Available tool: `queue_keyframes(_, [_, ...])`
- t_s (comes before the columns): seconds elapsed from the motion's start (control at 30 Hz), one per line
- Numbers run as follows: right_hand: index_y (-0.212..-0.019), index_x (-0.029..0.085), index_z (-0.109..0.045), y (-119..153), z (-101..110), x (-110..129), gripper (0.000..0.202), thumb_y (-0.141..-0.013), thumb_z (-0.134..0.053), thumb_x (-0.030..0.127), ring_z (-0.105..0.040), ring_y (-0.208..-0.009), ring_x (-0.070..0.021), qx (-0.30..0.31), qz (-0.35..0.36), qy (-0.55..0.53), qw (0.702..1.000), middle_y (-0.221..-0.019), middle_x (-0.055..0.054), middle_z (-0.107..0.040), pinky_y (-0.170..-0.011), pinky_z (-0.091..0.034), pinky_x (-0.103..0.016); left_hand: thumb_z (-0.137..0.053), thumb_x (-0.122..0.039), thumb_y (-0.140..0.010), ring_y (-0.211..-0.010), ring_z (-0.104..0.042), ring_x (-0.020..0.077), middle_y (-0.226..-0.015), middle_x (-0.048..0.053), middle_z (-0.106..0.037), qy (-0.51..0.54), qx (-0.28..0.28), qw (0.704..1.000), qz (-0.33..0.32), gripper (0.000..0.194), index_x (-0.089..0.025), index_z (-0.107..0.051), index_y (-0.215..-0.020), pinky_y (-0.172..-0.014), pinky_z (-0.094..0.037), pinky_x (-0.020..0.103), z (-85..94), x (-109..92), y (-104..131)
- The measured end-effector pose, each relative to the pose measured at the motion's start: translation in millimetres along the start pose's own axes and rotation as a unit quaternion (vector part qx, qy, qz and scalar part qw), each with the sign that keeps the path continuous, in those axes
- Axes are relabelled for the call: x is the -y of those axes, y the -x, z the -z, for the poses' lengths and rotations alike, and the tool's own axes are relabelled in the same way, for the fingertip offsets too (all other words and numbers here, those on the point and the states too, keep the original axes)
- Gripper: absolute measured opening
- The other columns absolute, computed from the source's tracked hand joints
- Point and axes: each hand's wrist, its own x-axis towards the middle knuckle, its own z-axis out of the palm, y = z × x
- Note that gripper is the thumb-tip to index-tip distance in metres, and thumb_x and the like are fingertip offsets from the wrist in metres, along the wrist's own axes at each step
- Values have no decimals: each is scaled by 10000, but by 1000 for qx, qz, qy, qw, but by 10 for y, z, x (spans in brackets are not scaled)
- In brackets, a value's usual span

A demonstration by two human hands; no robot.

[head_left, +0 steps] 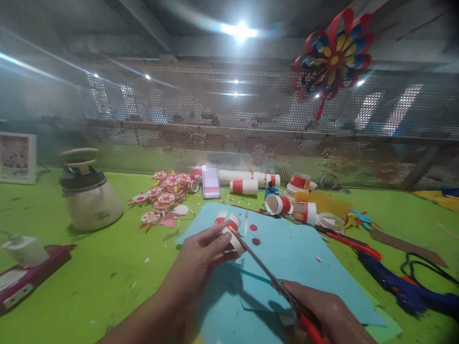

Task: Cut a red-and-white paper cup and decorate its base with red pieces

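My left hand (pixel 195 257) grips a small red and white paper cup (pixel 237 246), with the thumb on top and the fingers beneath. My right hand (pixel 328 307) is closed round red-handled scissors (pixel 264 268). Their blade tips meet the cup by my left thumb; I cannot tell whether they are cutting into it. Another red and white piece (pixel 221 217), perhaps a cup, shows just behind the held one. Blue paper sheets (pixel 294 250) lie under my hands, with small dark red hexagons (pixel 254 227) and a thin white strip (pixel 246 223) on them.
Flower-patterned paper pieces (pixel 166 199) are piled back left, beside a large jug (pixel 91 198). Paper cups (pixel 305 213) and a tape roll (pixel 330 222) stand back right. A blue glue gun (pixel 394 284) and red-handled tool (pixel 354 243) lie right; a power strip (pixel 32 282) lies left.
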Motion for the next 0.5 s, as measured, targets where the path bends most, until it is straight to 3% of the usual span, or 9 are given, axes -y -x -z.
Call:
queue_keyframes(0.2, [-842,211,-618,8,1,9,149,-804,-477,242,-550,-674,-185,-1,1,-9,1000,-737,-6,-622,-595,-446,-244,-719,-289,-752,-1006,-641,285,-1103,155,-694,1,-2,1000,11,341,-137,-705,-1058,-898,-476,385,22,-19,11])
queue_keyframes(0.5, [-1020,226,-632,-4,39,8,250,-794,-526,227,-607,-769,-209,5,-14,-45,999,-860,-35,-673,-703,-487,-290,-796,-255,-663,-967,-658,290,-1103,178,-690,-2,-41,999,19,487,-93,-667,-1105,-872,-494,394,31,-63,-15])
